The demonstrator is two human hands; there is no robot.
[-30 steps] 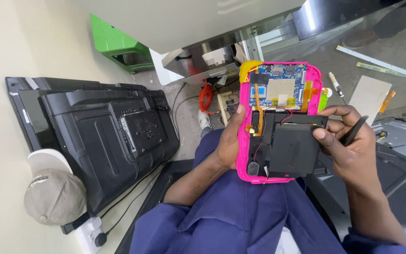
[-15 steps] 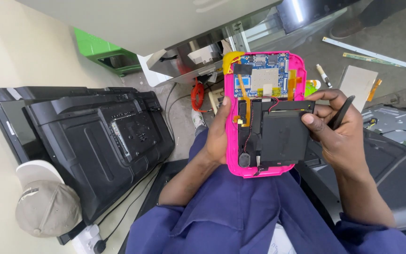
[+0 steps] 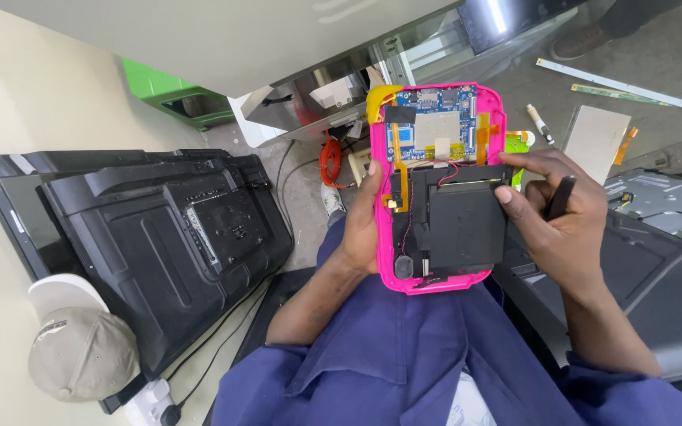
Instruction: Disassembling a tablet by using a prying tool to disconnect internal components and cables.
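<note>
One opened pink plastic tablet shell point(image 3: 438, 189) was held up over the person's lap, its back cover off, showing one blue circuit board point(image 3: 433, 126) at the far end and one flat black rectangular battery pack point(image 3: 466, 225) nearer. The left hand point(image 3: 362, 225) gripped the shell's left edge, thumb lying along the rim and the other fingers hidden behind it. The right hand point(image 3: 560, 217) sat at the right edge: its thumb pressed on the battery's right side, the forefinger stretched along the top of the battery, and one slim black tool point(image 3: 560, 197) was tucked between the curled remaining fingers. To the left, two black flat-panel television sets point(image 3: 151, 237) leaned stacked against the pale wall, backs outward. One beige cap point(image 3: 80, 347) lay near the left corner, beside one white power strip point(image 3: 151, 398). One green plastic bin point(image 3: 175, 95) stood far left, and one coiled orange cable point(image 3: 331, 162) lay on the floor just left of the shell. One marker pen point(image 3: 539, 124) lay on the far right.
</note>
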